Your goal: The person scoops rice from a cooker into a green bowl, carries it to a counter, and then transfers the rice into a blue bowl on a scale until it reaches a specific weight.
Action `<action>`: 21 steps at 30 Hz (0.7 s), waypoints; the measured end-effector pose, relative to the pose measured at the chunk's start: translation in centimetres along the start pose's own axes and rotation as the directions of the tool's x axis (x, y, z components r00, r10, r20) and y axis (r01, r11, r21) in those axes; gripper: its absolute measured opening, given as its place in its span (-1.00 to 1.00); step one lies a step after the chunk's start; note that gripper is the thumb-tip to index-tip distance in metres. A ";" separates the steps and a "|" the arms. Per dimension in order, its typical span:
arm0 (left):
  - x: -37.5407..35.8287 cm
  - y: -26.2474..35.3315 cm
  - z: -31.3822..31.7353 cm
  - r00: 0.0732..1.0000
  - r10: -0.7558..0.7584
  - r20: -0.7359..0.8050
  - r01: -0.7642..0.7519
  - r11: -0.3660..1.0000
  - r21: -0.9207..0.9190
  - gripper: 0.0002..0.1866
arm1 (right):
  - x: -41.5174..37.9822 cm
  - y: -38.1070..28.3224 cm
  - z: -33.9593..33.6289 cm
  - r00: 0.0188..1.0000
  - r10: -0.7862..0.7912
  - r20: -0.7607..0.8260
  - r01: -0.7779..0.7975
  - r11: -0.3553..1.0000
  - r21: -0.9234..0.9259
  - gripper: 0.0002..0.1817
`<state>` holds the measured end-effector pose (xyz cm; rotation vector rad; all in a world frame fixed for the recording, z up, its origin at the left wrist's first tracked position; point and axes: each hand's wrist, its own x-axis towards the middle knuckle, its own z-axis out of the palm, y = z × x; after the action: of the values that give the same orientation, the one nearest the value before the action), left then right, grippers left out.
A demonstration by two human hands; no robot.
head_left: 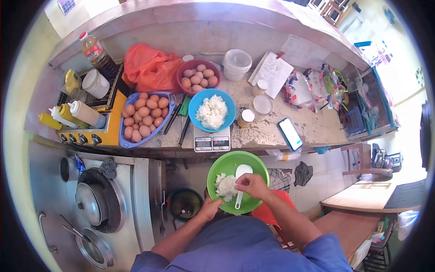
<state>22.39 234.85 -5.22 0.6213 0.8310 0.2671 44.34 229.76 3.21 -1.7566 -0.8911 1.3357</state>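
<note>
My left hand (211, 208) grips the near-left rim of a green bowl (217, 167), held in front of my body. Cooked white rice (225, 187) lies in the left part of that bowl. A white rice paddle (244, 169) rests inside, its handle pointing toward me. Over the bowl, my right hand (253, 185) has its fingers pinched together above the paddle; what is between them, if anything, is too small to make out. On the counter, a blue bowl of rice (198, 119) sits on a white digital scale (212, 142).
Brown eggs fill a purple basket (121, 135) and a red bowl (180, 71). A phone (290, 134), a small jar (246, 118) and a lidded white tub (237, 65) stand on the counter. A yellow stove (111, 122) is at left, with a lidded pot (92, 202) lower down.
</note>
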 end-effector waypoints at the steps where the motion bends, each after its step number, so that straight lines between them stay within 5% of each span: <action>1: 0.2 -0.4 -0.3 0.999 0.025 0.027 -0.026 0.999 0.039 -0.34 | 0.3 -0.2 0.1 0.999 0.031 -0.044 -0.024 0.989 0.147 -0.80; 7: 0.7 0.4 -0.1 0.998 -0.033 -0.059 0.036 0.998 0.054 -0.36 | 1.5 -8.5 -2.3 1.000 0.005 -0.029 0.006 0.927 0.376 -0.80; 9: 1.6 -0.7 -1.3 0.998 -0.038 -0.044 0.040 0.998 0.051 -0.37 | 2.4 -14.4 -3.7 0.968 -0.123 -0.221 0.144 0.986 0.079 -0.81; 11: 2.2 -0.9 -1.7 0.999 -0.037 -0.023 0.038 0.998 0.052 -0.37 | 4.2 -18.9 -4.4 0.909 -0.285 -0.305 0.333 0.935 0.120 -0.78; 13: 2.3 -0.7 -1.5 0.999 -0.045 -0.012 0.046 0.994 0.099 -0.37 | 7.3 -21.4 -3.9 0.803 -0.485 -0.347 0.505 0.862 -0.037 -0.76; 15: 2.3 -1.4 -1.8 0.998 -0.061 -0.013 0.062 0.994 0.089 -0.36 | 13.1 -20.5 -3.6 0.828 -0.547 -0.120 0.450 0.777 -0.440 -0.78; 17: 3.7 -3.4 -3.6 0.998 -0.064 -0.008 0.064 0.994 0.092 -0.35 | 17.3 -17.7 -4.0 0.815 -0.558 -0.154 0.404 0.739 -0.539 -0.79; 19: 5.4 -6.5 -5.5 0.988 0.106 -0.112 -0.072 0.959 0.273 -0.33 | 18.1 -18.1 -4.6 0.788 -0.575 -0.218 0.313 0.680 -0.663 -0.81; 20: 5.5 -6.7 -5.8 0.988 0.101 -0.117 -0.067 0.961 0.267 -0.33 | 17.9 -18.7 -4.9 0.794 -0.570 -0.212 0.312 0.681 -0.663 -0.81; 21: 4.5 -4.2 -4.5 0.990 -0.071 -0.122 0.096 0.972 0.214 -0.32 | 17.9 -18.8 -5.3 0.813 -0.543 -0.210 0.288 0.688 -0.666 -0.82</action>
<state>21.89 235.42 -12.80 0.7815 1.0026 0.1354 51.64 253.48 12.41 -2.0041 -1.4910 0.3532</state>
